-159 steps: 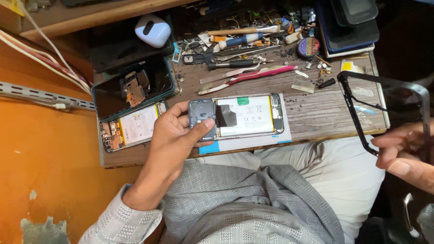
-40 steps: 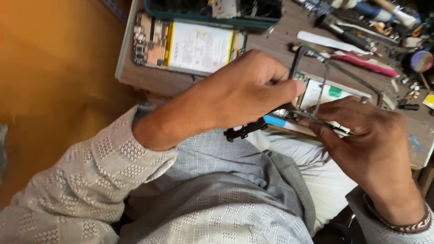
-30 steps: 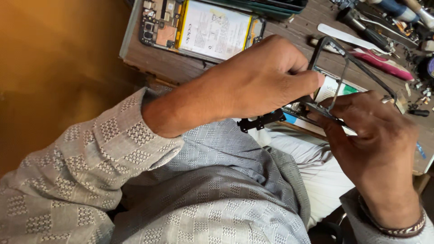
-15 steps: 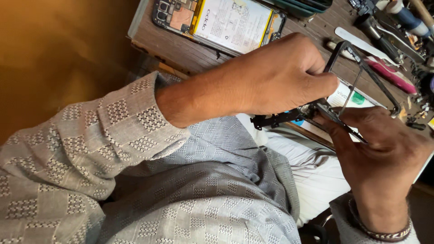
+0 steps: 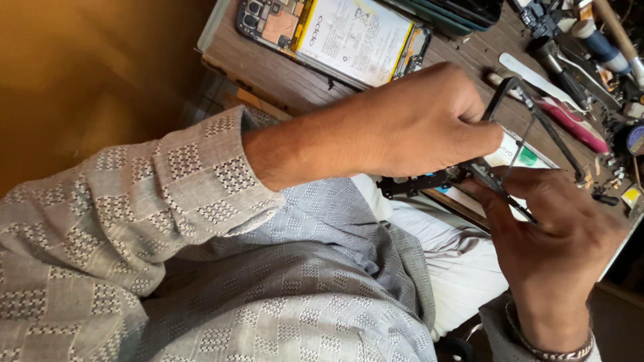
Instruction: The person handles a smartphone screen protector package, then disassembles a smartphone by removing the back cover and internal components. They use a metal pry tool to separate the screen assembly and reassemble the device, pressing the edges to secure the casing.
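A thin black phone frame [image 5: 537, 127] is held above my lap, tilted, between both hands. My left hand [image 5: 416, 127] is closed over its near end, where a black bracket part [image 5: 412, 184] sticks out below the fingers. My right hand [image 5: 557, 234] grips the frame's lower edge from underneath with thumb and fingers. Under the frame, on the wooden bench, lies an opened phone with a white battery and green label [image 5: 520, 153], mostly hidden by my hands.
A second opened phone with a white battery and exposed circuit board [image 5: 335, 33] lies at the bench's [image 5: 282, 77] left end. Tweezers, a white spudger [image 5: 537, 70], a pink-handled tool [image 5: 570, 124] and small parts crowd the right. An orange wall is at the left.
My hands have brought the black frame together in front of my lap; my left hand left the phone on the bench. The view has tilted and moved closer over the last second.
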